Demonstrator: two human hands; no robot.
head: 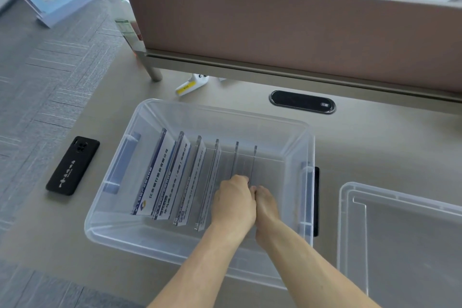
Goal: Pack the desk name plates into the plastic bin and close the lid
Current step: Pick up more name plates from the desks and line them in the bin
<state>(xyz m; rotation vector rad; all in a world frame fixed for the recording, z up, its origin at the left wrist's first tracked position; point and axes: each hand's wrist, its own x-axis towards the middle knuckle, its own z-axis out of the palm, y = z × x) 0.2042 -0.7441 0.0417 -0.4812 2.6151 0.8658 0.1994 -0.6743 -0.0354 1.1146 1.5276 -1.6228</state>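
name plates point(180, 177): six clear acrylic, on edge in a row | plastic bin point(120, 240): clear, open | lid point(400, 232): off, right

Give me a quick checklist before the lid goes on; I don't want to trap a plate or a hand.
1. Name plates inside the plastic bin: ok, six stand in a row on edge.
2. Plates below the rim: cannot tell from this angle.
3. Hands out of the bin: not ok. The left hand and right hand are both inside, at the rightmost plates.
4. Whether the fingers grip a plate: cannot tell, they are hidden.
5. Lid within reach: ok, it lies on the desk just right of the bin.
6. Black phone clear of the bin: ok, it lies apart on the left.
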